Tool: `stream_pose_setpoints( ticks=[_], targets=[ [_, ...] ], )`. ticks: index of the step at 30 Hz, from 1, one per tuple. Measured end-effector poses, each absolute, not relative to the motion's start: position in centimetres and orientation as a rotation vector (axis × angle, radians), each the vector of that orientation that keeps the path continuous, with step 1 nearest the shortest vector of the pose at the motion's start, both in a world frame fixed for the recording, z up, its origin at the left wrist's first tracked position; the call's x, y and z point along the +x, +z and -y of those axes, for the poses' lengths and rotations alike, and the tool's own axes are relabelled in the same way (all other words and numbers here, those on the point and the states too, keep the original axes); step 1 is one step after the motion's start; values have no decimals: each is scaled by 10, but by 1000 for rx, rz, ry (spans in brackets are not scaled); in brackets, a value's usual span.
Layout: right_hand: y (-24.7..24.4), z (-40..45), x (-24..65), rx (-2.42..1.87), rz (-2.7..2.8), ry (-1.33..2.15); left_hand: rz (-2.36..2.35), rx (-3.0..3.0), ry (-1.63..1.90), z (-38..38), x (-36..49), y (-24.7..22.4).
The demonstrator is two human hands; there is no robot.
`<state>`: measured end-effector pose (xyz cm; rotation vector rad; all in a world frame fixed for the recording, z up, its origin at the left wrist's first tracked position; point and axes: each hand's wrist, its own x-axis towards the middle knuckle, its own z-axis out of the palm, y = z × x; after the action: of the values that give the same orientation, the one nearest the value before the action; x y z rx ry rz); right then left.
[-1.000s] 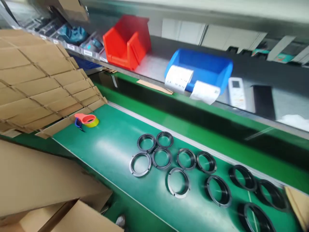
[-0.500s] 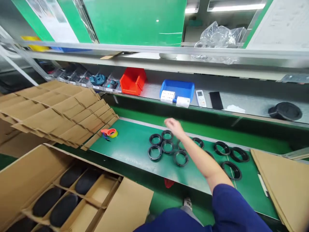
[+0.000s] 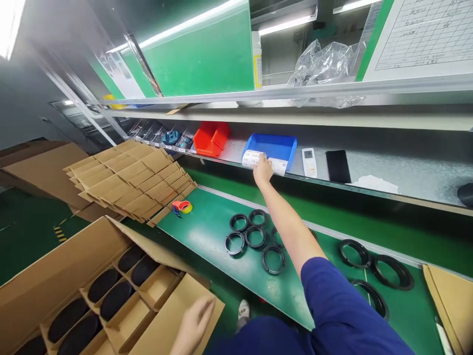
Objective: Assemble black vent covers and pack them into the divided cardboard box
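My right hand (image 3: 263,170) reaches to the shelf's front edge. Its fingers are bent closed on a white printed label strip (image 3: 278,165) that hangs over the front of a blue bin (image 3: 275,143). Just left of the fingers lies the curled end of the labels (image 3: 250,158). Low in the view, my left hand (image 3: 195,320) hovers over a cardboard box flap (image 3: 181,303); it is somewhat blurred, its fingers loosely extended, and nothing shows in it. Several black rings (image 3: 254,237) lie on the green bench (image 3: 210,222) below my right forearm, which covers some of them.
An open carton (image 3: 99,227) at lower left has dividers and black oval pieces (image 3: 116,301). Folded cardboard dividers (image 3: 136,180) stand behind it. A tape dispenser (image 3: 182,207) sits on the bench. Along the shelf are a red bin (image 3: 211,139), remote (image 3: 309,162) and phone (image 3: 338,166).
My right hand has moved up from above the rings to the labels at the blue bin. My left hand has come into view at the bottom. The view has shifted.
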<state>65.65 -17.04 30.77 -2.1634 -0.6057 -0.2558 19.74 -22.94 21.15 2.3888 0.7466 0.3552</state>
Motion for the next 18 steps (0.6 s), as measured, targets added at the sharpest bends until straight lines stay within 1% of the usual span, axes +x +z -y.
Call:
stream_pose_setpoints(
  ticks=[3, 6, 8, 10, 13, 18],
  targets=[
    [304, 169, 664, -2146, 577, -308, -455, 2516, 476, 160, 286, 237],
    [300, 169, 667, -2106, 604, -402, -278, 2582, 594, 86, 411, 280],
    [299, 169, 668, -2091, 626, -467, -159, 2601, 651, 49, 492, 308],
    [298, 168, 670, -2070, 639, -525, -66, 2617, 665, 24, 556, 331],
    [298, 170, 674, -2032, 642, -564, 7, 2665, 568, 1, 610, 346],
    [299, 177, 676, -1988, 614, -575, 35, 2706, 438, -11, 627, 338]
  ],
)
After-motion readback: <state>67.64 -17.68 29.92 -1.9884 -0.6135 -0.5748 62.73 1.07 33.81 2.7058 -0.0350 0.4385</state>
